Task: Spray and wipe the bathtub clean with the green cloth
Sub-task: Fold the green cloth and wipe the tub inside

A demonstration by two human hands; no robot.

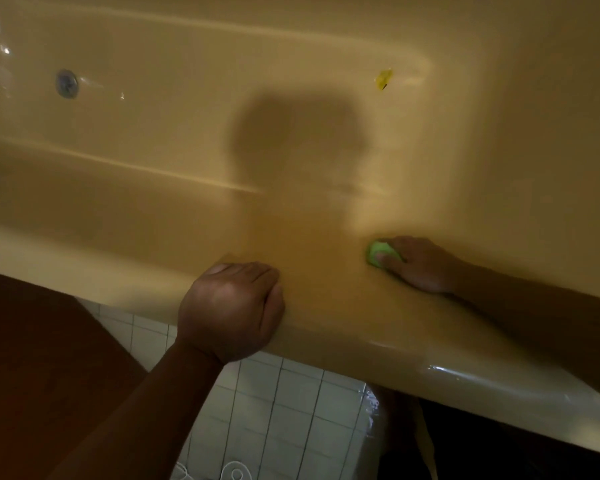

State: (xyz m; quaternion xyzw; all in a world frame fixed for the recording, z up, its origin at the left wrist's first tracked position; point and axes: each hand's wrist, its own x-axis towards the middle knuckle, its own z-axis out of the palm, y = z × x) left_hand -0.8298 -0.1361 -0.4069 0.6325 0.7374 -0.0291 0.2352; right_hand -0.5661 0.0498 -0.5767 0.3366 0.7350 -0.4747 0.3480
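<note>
1. Left hand (231,306), 6 o'clock, nearest the lens: fingers curled into a fist with nothing in it. It rests on the rim (361,327), heel at the outer edge, knuckles toward the inner edge.
2. Rim: broad and glossy, running from 9 o'clock down to 4 o'clock. Open stretches lie between the two hands and left of the left hand.
3. Right hand (420,268), 4 o'clock, forearm lying across the rim: fingers curled over the cloth (378,252), pressing it to the near inner wall just past the rim's inner edge.
4. Cloth: green, bunched into a small wad, partly covered by the fingers; its left end shows.
5. Tub (153,133): yellow, somewhat blurred. Its floor and far wall lie open from 9 to 1 o'clock.
6. Drain (66,83), 10 o'clock, on the tub floor, well apart from both hands.
7. Yellow scrap (384,79), 1 o'clock, near the far right corner; kind cannot be told.
8. Shadow (291,140), 12 o'clock, head-shaped, on the tub floor.
9. Floor tiles (284,410), 6 o'clock, pale, below the rim's outer edge, beside the left forearm.
</note>
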